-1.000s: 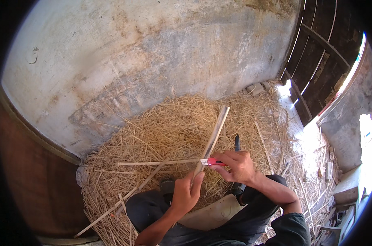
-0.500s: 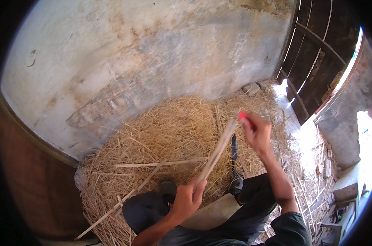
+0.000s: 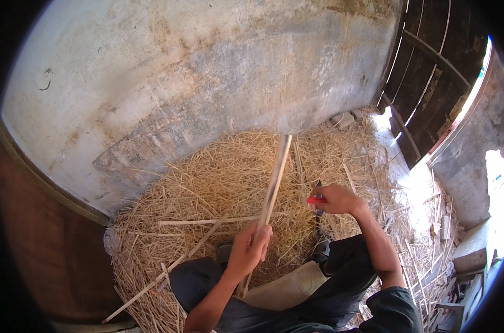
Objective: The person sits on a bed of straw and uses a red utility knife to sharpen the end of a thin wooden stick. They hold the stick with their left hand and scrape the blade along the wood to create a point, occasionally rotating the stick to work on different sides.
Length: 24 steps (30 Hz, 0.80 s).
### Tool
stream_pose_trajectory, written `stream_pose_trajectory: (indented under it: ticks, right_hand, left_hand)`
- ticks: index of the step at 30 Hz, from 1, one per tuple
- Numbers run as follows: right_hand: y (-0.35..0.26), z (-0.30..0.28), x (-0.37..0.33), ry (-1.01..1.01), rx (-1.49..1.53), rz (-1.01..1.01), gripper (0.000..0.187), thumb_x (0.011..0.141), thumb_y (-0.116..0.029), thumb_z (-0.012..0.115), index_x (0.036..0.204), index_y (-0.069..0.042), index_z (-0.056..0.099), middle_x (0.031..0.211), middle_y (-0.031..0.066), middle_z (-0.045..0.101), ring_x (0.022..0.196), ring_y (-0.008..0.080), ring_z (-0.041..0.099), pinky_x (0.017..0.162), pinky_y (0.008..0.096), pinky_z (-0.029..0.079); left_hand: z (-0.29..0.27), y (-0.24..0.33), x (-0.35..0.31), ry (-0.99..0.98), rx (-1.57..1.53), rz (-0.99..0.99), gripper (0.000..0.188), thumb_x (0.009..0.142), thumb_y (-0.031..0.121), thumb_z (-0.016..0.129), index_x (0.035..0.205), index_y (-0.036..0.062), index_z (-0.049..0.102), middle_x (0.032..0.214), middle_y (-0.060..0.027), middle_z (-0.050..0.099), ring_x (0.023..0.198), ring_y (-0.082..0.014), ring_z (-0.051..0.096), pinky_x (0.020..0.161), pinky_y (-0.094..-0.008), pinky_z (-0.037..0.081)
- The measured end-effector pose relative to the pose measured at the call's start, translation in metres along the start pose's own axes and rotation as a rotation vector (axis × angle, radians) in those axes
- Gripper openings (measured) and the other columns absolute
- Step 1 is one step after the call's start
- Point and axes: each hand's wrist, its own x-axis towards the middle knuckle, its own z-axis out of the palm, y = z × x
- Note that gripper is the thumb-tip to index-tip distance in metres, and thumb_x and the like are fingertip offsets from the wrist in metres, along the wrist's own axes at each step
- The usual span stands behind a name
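1. Stained plaster wall point(image 3: 207, 83), grey-white with rusty blotches, spans from ten to one o'clock, counting twelve as the top of the view; dark wooden boards point(image 3: 457, 33) stand at two o'clock.
2. Loose golden straw point(image 3: 230, 166), dry and tangled, spreads below the wall.
3. Dark trousers point(image 3: 349, 266) bend at six o'clock, with a smooth cream-coloured piece point(image 3: 288, 288) between the legs.
4. Two thin pale sticks lie towards eight o'clock: one roughly level point(image 3: 213, 221), one slanting point(image 3: 135, 297).
5. Held above the straw is a straight, narrow strip point(image 3: 272, 186), seemingly wood or bamboo, pale-edged with a darker face. Its long axis runs from just past twelve to just past six.
6. Left hand point(image 3: 252, 247) has its fingers wrapped around the strip's lower part.
7. Right hand point(image 3: 336, 198) pinches a small red tool point(image 3: 317, 200), its fingers curled closely over it. From these fingertips the strip lies at nine o'clock, apart from the tool; the left hand is the one touching it. Any blade is too small to make out.
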Motion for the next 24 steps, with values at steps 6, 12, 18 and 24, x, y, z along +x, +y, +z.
stream_pose_trajectory:
  ticks: [6,12,18,24]
  right_hand:
    - [-0.029,-0.024,-0.004,0.36,0.129,0.12,0.04,0.099,-0.044,0.07,0.119,-0.009,0.071,0.083,0.0207,0.072,0.082,0.043,0.072,0.073,0.051,0.055]
    - [-0.03,-0.031,-0.01,0.509,0.251,0.127,0.043,0.1,-0.043,0.072,0.123,-0.007,0.07,0.081,0.021,0.072,0.079,0.0414,0.073,0.072,0.0489,0.055]
    - [-0.033,-0.027,-0.013,0.647,0.367,0.015,0.043,0.1,-0.04,0.073,0.128,-0.007,0.07,0.084,0.0206,0.073,0.079,0.0361,0.075,0.073,0.0443,0.055]
    - [-0.029,-0.036,-0.017,0.415,0.416,-0.066,0.037,0.1,-0.039,0.075,0.114,-0.005,0.077,0.082,0.0154,0.071,0.073,0.0273,0.067,0.071,0.0393,0.052]
  left_hand:
    - [-0.016,-0.013,0.025,0.29,0.226,0.368,0.035,0.111,0.037,0.064,0.122,0.005,0.073,0.091,0.0001,0.061,0.084,-0.0078,0.056,0.079,-0.0291,0.048]
    - [-0.018,0.002,0.038,0.433,-0.141,0.387,0.03,0.109,0.033,0.067,0.119,0.0043,0.07,0.104,-0.0056,0.07,0.1,-0.0145,0.069,0.089,-0.0341,0.06]
    - [-0.009,0.008,0.04,0.34,-0.368,0.373,0.033,0.111,0.035,0.063,0.121,0.0037,0.066,0.104,-0.008,0.07,0.1,-0.0187,0.072,0.092,-0.0401,0.065]
    - [-0.022,-0.001,0.042,0.348,-0.437,0.411,0.034,0.112,0.033,0.06,0.126,0.0024,0.063,0.103,-0.0079,0.068,0.099,-0.0186,0.07,0.093,-0.0401,0.063]
